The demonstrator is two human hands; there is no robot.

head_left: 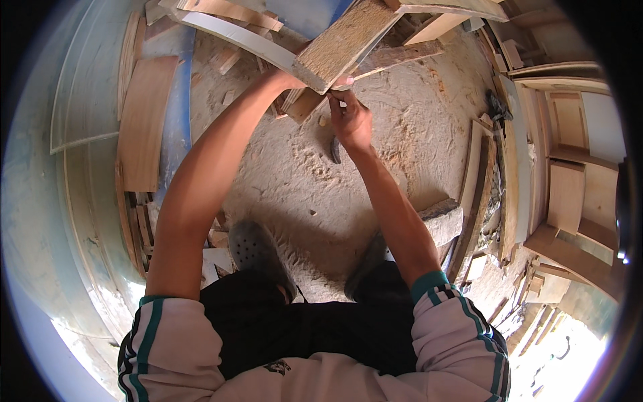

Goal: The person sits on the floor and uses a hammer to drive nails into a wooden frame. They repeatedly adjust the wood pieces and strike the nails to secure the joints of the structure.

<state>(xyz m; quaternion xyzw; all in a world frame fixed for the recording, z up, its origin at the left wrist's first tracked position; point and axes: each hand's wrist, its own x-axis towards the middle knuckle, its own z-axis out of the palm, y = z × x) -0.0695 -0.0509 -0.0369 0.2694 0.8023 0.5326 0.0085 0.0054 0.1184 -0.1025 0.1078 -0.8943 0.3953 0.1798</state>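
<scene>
While supporting a rough board [345, 43] from beneath with the left grip [288, 79], showing fingertips [346, 81] just past the board's right edge. Being largely hidden behind the wood, not revealing how firmly the left grip is closing. Pinching the right grip [353, 120] together, thumb against forefinger, at the lowest corner of the board; not showing clearly any small piece between the fingertips, hence being impossible to tell.

Slanting up and away from both grips, placing the board's near end just beyond the right fingertips. Lying between the grips, just under the board: a wooden block [306, 106]. Extending beyond the left grip toward the upper left: a white strip [244, 39]. Resting below the right grip, on the dusty floor [281, 174]: a dark curved object [336, 150], too unclear for naming. Leaning well apart to the left of the left grip: a flat brown panel [147, 120].

Judging from the pose, apparently performing a fine positioning step at the board's corner. Calling next, by inference, for steady support from the left grip and careful fingertip placement with the right.
</scene>
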